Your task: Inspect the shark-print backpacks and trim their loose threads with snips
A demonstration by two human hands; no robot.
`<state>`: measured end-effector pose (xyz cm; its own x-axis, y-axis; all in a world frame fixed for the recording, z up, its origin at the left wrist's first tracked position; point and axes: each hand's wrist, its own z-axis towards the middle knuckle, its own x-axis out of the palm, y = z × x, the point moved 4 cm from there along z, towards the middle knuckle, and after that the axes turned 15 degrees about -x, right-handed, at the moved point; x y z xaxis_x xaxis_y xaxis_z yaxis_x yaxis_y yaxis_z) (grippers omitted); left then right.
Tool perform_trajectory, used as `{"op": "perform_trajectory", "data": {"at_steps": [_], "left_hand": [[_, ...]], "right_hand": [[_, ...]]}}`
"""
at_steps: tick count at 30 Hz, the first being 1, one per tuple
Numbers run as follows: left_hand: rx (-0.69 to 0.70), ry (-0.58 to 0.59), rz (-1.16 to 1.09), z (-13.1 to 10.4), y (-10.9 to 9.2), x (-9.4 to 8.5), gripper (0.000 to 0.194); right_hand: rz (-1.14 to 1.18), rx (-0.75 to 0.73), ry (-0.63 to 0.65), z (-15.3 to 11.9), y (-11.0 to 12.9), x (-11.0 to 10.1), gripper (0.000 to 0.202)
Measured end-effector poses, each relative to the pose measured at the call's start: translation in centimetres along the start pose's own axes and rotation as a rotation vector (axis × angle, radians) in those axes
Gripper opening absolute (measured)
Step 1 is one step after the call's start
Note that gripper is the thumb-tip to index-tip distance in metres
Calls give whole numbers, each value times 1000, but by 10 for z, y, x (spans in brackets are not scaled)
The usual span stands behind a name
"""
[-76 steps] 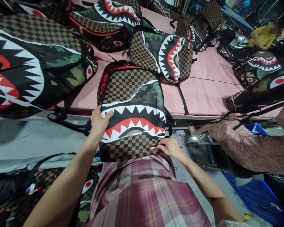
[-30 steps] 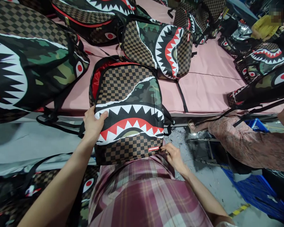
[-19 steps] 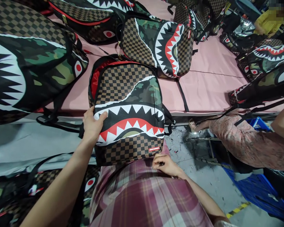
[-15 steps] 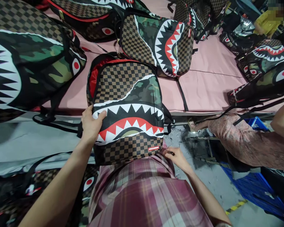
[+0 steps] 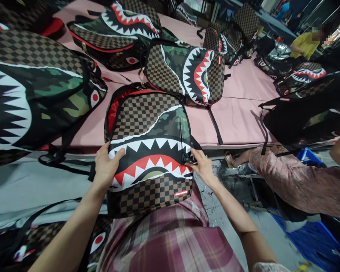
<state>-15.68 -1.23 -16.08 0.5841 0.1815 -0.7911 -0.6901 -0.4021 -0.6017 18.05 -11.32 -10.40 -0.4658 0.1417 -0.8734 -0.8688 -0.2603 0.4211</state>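
Note:
A checkered backpack (image 5: pixel 147 121) with a printed shark mouth and camouflage patch leans upright between my lap and the table edge, its top unzipped to show red lining. My left hand (image 5: pixel 105 166) grips its left side, thumb on the front panel. At the right edge of the panel is my right hand (image 5: pixel 201 163), fingers pinched around a small dark tool, mostly hidden. Loose black threads (image 5: pixel 181 128) hang down the front just above these fingertips.
More shark-print backpacks (image 5: pixel 187 71) lie on the pink-covered table (image 5: pixel 238 117), with a large one (image 5: pixel 45 87) at left. Further bags (image 5: pixel 53 238) sit low left. Another person's leg in floral cloth (image 5: pixel 294 177) and a blue crate (image 5: pixel 314 234) are at right.
My right hand has risen from beside the backpack's lower right corner to the right edge of its front panel. My left hand keeps its hold. The view has tilted up slightly.

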Motion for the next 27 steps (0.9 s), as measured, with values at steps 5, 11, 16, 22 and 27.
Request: {"op": "perform_trajectory", "data": {"at_steps": [5, 11, 16, 22, 27], "left_hand": [[-145, 93, -114, -2, -3, -5, 62], [-103, 74, -11, -5, -13, -2, 67], [-42, 71, 62, 2, -12, 1, 66], [314, -254, 122, -57, -85, 9, 58], [549, 43, 172, -123, -160, 73, 63]], "right_hand": [[-183, -220, 106, 33, 4, 10, 24], [-157, -536, 182, -11, 20, 7, 23], [43, -510, 307, -63, 29, 19, 25], [548, 44, 20, -22, -41, 16, 23], [-22, 351, -94, 70, -122, 9, 35]]}}
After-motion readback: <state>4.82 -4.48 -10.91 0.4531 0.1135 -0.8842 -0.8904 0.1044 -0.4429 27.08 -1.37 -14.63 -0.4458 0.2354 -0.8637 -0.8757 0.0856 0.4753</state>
